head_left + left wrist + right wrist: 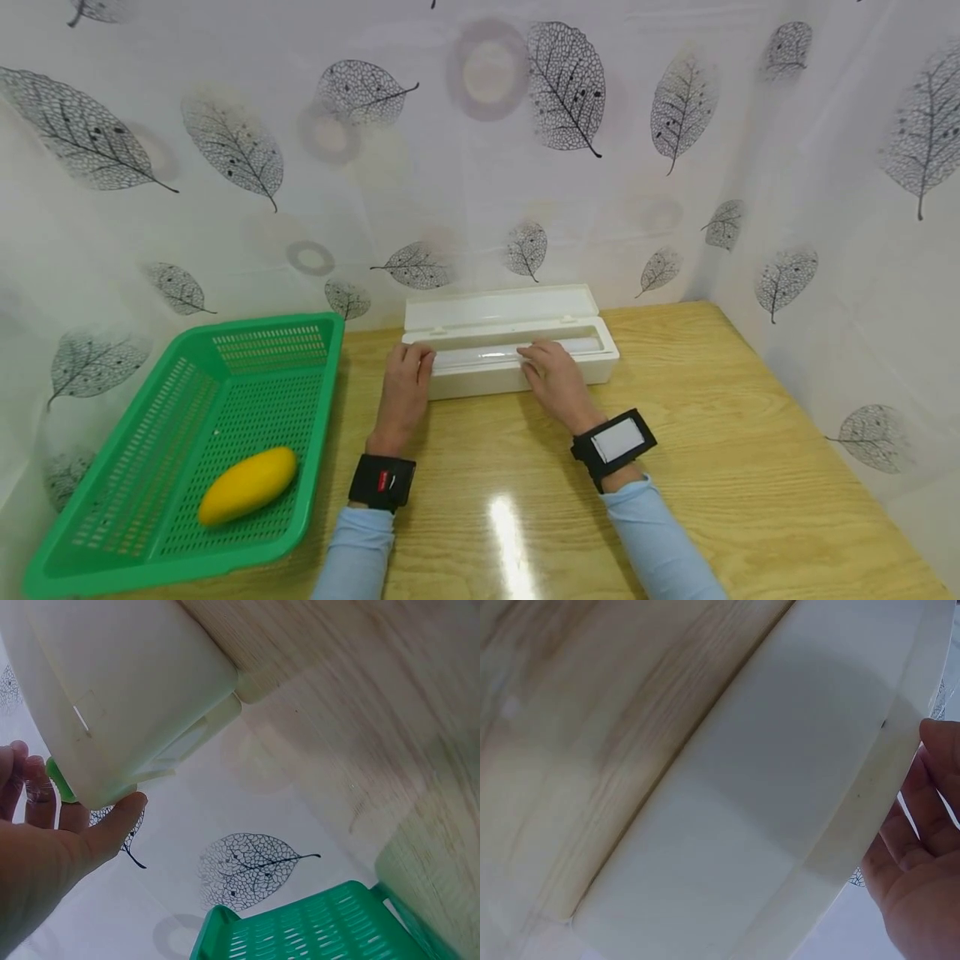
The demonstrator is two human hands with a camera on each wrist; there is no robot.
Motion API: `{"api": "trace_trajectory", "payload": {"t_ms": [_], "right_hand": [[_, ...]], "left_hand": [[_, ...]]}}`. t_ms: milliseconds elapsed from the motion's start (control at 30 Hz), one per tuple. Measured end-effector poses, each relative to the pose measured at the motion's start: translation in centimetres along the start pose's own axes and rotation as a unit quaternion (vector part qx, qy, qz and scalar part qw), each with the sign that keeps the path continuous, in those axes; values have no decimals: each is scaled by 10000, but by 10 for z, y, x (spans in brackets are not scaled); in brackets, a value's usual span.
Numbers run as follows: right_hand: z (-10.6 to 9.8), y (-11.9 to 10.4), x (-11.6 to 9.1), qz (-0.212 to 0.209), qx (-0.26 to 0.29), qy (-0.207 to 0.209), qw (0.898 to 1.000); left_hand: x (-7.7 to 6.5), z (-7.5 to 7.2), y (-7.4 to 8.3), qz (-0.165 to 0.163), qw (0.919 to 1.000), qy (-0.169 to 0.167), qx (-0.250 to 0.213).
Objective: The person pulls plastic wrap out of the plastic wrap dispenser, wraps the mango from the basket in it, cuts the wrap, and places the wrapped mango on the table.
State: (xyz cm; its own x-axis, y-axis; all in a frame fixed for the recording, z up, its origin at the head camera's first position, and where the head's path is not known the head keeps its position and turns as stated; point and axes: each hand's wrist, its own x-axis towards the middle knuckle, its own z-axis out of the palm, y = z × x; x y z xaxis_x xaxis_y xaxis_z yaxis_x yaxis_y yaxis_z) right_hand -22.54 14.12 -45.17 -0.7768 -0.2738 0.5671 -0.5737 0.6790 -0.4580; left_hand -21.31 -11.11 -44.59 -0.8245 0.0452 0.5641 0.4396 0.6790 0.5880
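A long white box (480, 383), lid (502, 307) tipped back, lies on the table with a roll of clear plastic wrap (487, 354) in it. At the box's left front corner is my left hand (407, 375), its fingers bent. A thin shiny film covers a fingertip (34, 784) there, beside a small green piece (60, 780) on the box edge. My right hand (557, 379) is over the front rim, fingertips at the roll, thumb lower by the front wall (727, 772). Whether the right fingertips have hold of the film, I cannot tell.
A green plastic basket (318, 467) stands to the left with a yellow mango-like fruit (249, 486) in it. The wooden table (712, 467) ends at a white leaf-patterned curtain (465, 167) behind the box and along the right side.
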Motion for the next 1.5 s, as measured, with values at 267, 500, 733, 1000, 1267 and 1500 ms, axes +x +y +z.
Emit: {"api": "trace_trajectory", "payload": {"t_ms": [267, 500, 733, 1000, 1267, 1500], "right_hand": [[0, -1, -2, 28, -13, 243, 9997], [0, -2, 0, -244, -133, 211, 9994], [7, -5, 7, -82, -330, 51, 9994], [10, -9, 14, 176, -528, 249, 9981], [9, -2, 15, -104, -852, 255, 9960], [9, 1, 18, -353, -799, 140, 9961]], "left_hand": [[-1, 2, -3, -33, 10000, -33, 65], [-1, 1, -2, 10, 9998, -99, 163], [0, -1, -3, 57, 9999, -90, 134], [0, 0, -3, 102, 9998, -112, 124], [0, 0, -2, 132, 9998, -128, 83], [0, -2, -1, 54, 9999, -138, -16]]}}
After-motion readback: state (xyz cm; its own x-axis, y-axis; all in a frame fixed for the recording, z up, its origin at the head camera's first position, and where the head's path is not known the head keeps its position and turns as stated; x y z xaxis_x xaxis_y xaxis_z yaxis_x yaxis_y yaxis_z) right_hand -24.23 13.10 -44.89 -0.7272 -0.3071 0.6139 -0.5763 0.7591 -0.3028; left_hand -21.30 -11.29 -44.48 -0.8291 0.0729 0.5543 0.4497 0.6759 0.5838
